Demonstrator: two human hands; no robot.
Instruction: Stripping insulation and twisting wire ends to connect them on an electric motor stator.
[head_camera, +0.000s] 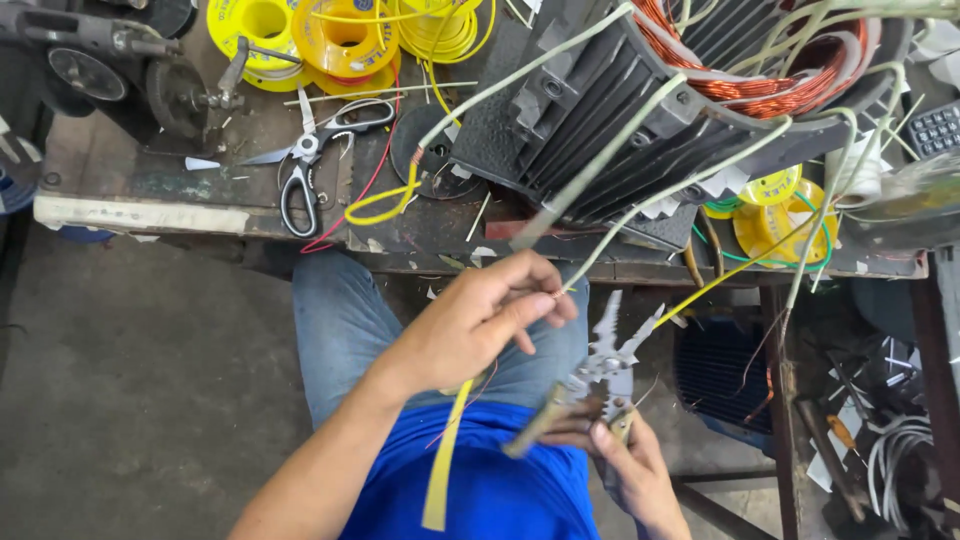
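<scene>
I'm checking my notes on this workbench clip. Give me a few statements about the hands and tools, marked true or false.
1. The right hand holds the wire stripper. True.
2. The left hand holds the scissors. False: the scissors lie on the bench; the left hand pinches a sleeved wire.
3. The motor stator shows copper windings. True.
4. The wire spools at the bench's back are blue. False: they are yellow.
5. The wire stripper's jaws are shut. False: they stand open.
</scene>
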